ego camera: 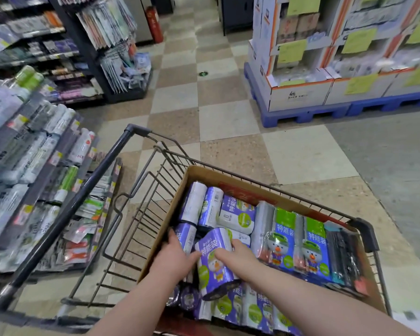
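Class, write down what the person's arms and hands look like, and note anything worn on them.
The left hand and right hand wear no gloves. No sleeve, watch, bracelet or ring shows anywhere up to the picture's edge.

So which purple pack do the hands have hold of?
The purple pack with the cartoon snowman, tilted up above the others in the box. The right hand grips its top, the left hand's thumb touches its side.

A cardboard box (163, 238) sits in the right half of the shopping cart (100, 187). In the box, near its left wall, a roll pack (214, 263) stands on other packs, between the left hand (177, 253) and the right hand (235, 253). Shelves (22, 154) stand left of the cart, and a pallet (301, 116) lies ahead to the right.
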### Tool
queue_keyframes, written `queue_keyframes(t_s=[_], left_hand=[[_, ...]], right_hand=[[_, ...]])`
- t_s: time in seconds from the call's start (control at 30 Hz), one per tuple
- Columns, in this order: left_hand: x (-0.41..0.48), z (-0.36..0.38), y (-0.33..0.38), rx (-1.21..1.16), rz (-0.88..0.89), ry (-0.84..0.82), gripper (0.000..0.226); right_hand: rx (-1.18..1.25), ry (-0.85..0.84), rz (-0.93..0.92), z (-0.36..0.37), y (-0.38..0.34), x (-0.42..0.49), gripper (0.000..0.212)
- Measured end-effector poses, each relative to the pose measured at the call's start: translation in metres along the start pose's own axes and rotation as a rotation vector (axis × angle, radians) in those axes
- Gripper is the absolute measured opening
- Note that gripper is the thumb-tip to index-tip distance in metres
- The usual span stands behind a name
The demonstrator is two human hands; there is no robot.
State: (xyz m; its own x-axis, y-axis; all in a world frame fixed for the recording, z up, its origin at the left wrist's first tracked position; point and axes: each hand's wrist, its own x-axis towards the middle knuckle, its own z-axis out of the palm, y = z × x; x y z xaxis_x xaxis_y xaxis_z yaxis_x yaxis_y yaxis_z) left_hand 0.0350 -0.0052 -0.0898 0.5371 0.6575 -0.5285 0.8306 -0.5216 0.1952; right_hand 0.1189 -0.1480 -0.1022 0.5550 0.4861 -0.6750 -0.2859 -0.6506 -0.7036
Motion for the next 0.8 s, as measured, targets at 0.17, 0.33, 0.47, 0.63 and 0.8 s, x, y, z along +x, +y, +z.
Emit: queue_keyframes(t_s=[0.17,0.33,0.47,0.63,0.8], left_hand=[[-0.002,0.0,0.004,0.18,0.025,0.06,0.094],[-0.013,-0.008,0.009,0.081,0.034,0.074,0.051],[-0.03,-0.014,0.019,-0.124,0.04,0.057,0.048],[-0.049,-0.023,0.017,-0.759,0.108,-0.104,0.06],[-0.054,-0.019,0.002,-0.962,0.26,-0.289,0.075]], right_hand=[[0.078,0.037,0.011,-0.019,0.015,-0.009,0.026],[0.163,0.113,0.054,-0.033,0.022,-0.019,0.046],[0.211,0.127,0.01,-0.035,0.026,-0.033,0.104],[0.306,0.258,-0.032,-0.034,0.031,-0.069,0.065],[0.366,0.425,-0.064,-0.025,0.037,-0.114,0.052]])
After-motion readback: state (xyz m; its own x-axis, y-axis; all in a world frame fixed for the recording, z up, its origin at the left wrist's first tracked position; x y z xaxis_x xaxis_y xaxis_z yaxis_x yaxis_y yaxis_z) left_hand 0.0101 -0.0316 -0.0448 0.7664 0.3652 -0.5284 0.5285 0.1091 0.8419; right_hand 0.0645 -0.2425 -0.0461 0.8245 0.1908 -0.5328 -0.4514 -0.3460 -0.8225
